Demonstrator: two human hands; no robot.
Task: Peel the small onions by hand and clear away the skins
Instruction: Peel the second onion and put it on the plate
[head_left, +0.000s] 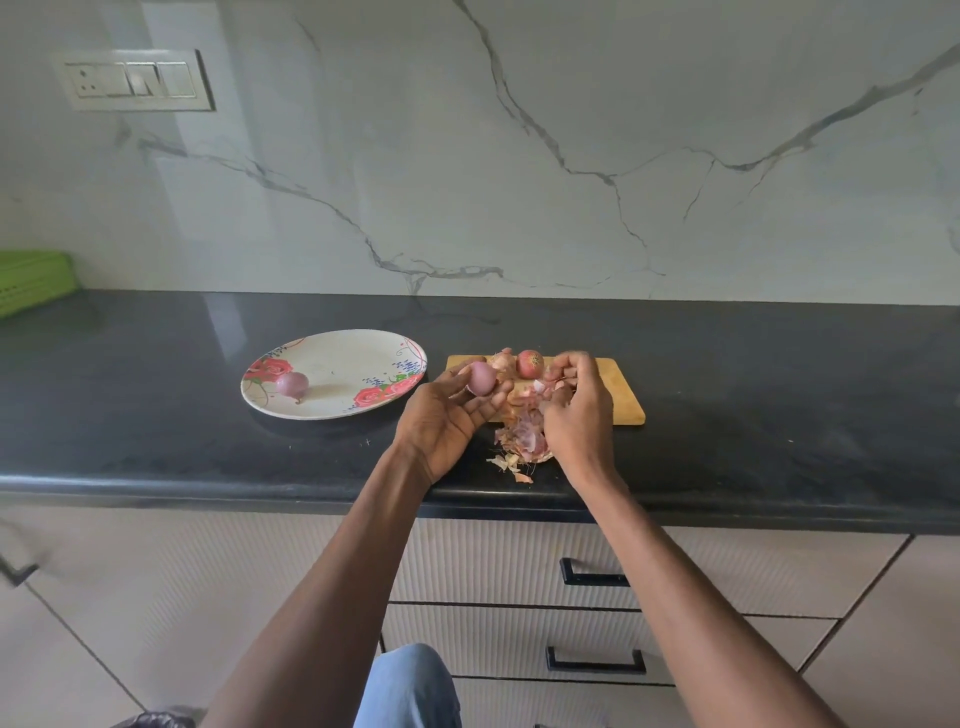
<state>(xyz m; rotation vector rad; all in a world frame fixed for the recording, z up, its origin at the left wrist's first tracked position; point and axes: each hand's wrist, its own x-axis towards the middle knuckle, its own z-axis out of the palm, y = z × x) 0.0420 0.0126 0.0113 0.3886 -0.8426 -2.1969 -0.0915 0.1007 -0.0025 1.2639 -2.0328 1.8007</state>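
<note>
Left hand palm-up, fingers curled round peeled onion; right hand palm-down, pinching skins at cutting board near edge.

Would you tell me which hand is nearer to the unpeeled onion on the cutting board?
Right. The right hand is just beside the unpeeled onion; the left hand sits farther left, holding a peeled onion.

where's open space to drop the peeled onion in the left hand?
Free: most of the floral white plate, right of the peeled purple onion already there; also bare black counter right of the wooden cutting board. Crowded: the board's left half and the counter in front, under onion skins, an unpeeled onion and the right hand.
</note>
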